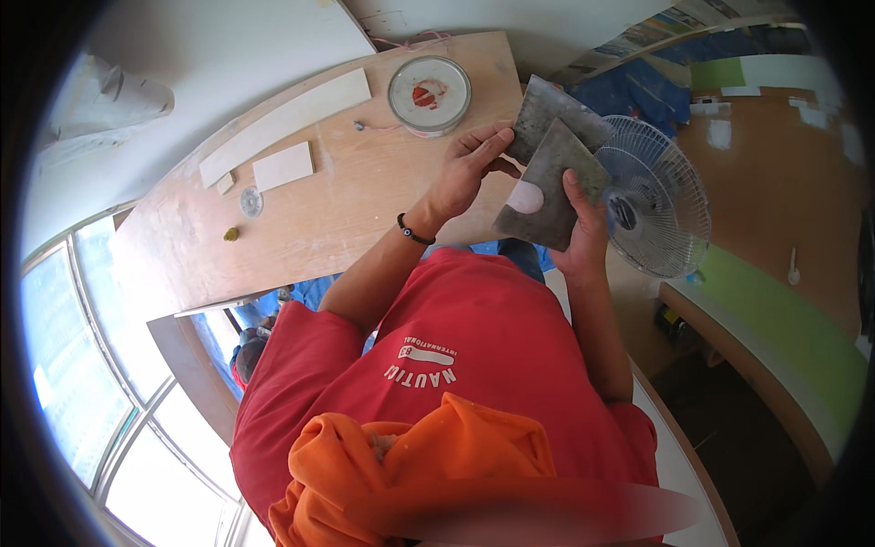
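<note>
My left hand [469, 169] pinches the left edge of a flat grey filler spreader [551, 114] between thumb and fingers. A second flat grey spreader [556, 187] is gripped in my right hand [584, 223], with the thumb on its upper face. A smooth, pale pinkish round dab of paste [526, 197] lies near the left edge of that second spreader. The two plates overlap in the picture, the right-hand one in front. Whether they touch, I cannot tell.
Below lies a wooden tabletop [365, 201] with a round tin [430, 95] marked red on top, a long pale strip [283, 128], a small pale board [283, 167], a clear disc [251, 202] and a yellowish small piece [231, 234]. A caged fan [656, 201] stands right.
</note>
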Demonstrator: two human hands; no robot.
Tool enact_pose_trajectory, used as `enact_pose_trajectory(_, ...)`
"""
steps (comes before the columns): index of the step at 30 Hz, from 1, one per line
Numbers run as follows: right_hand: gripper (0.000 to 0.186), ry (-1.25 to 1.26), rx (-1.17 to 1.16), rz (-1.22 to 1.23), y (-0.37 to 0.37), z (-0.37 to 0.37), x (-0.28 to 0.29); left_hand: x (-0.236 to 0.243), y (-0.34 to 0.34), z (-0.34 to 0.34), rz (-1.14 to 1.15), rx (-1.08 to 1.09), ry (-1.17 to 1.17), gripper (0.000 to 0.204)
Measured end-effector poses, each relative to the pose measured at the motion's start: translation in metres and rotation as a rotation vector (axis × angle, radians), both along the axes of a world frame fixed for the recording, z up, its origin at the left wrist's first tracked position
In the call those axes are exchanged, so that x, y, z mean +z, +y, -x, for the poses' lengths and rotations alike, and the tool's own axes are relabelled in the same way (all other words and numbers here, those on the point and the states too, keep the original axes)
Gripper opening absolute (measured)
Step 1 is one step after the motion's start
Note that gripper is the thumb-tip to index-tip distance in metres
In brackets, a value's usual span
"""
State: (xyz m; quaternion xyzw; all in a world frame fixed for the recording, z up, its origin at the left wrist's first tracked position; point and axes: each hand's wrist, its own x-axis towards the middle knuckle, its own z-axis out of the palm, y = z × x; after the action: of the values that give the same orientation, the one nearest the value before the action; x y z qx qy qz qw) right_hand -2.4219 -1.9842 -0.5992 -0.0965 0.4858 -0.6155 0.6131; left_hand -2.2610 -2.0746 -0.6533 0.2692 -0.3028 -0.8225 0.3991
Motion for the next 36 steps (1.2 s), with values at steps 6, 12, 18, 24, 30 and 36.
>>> enact_pose_trajectory(6,0.036,-0.050,0.027,0.007,-0.006,-0.008,0.000,-0.011,-0.002,-0.006,0.011,-0.008,-0.059,0.029)
enact_pose_trajectory(12,0.040,-0.079,-0.005,0.036,-0.003,-0.001,0.004,-0.011,-0.025,-0.056,-0.057,0.387,0.175,0.035)
enact_pose_trajectory(18,0.054,-0.071,-0.020,0.008,0.007,0.018,-0.013,-0.006,-0.062,-0.122,0.122,0.450,-0.583,0.025)
enact_pose_trajectory(24,0.050,-0.141,-0.069,-0.026,0.016,0.023,-0.024,-0.049,-0.063,-0.105,1.259,0.049,-1.700,0.040)
enact_pose_trajectory(30,0.041,-0.118,-0.141,-0.029,0.019,0.025,-0.022,-0.089,-0.062,-0.091,1.401,-0.048,-1.792,0.033)
enact_pose_trajectory(36,0.041,-0.138,-0.161,-0.040,0.025,0.029,-0.023,-0.103,-0.066,-0.084,1.356,-0.057,-1.814,0.041)
